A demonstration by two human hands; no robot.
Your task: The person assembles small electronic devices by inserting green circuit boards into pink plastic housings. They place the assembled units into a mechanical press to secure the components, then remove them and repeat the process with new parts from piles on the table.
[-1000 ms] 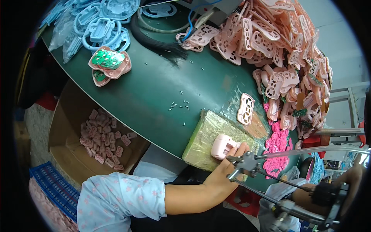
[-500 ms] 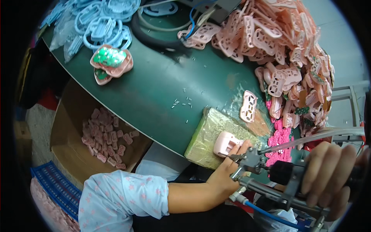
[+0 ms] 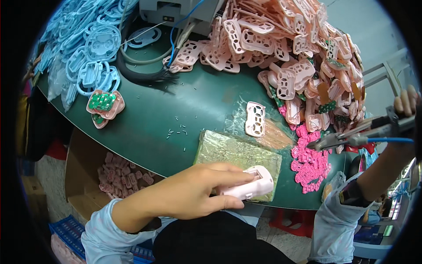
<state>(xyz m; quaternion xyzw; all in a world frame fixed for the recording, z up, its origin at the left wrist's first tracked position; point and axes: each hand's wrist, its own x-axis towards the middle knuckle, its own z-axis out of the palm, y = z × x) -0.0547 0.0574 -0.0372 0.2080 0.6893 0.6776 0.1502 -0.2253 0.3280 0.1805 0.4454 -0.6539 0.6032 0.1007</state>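
Tabletop (image 3: pixel 145 132): pink casing (image 3: pixel 260 185), clamped by left hand (image 3: pixel 204 189), may slip off wrapped block (image 3: pixel 228 148) if loosened; right hand (image 3: pixel 405 103) grips screwdriver (image 3: pixel 324 142).

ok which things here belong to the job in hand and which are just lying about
In use, by the look of it:
pink shell, in the left hand
wrapped block, beneath it
metal tool, in the right hand

Probably just lying about:
blue frames
magenta pads
cardboard box with small pink pieces

Assembly workshop: heaped pink plastic shells (image 3: pixel 259 43), blue plastic frames (image 3: pixel 103 43), circuit boards (image 3: pixel 102 101), 1 green workbench (image 3: pixel 206 99).
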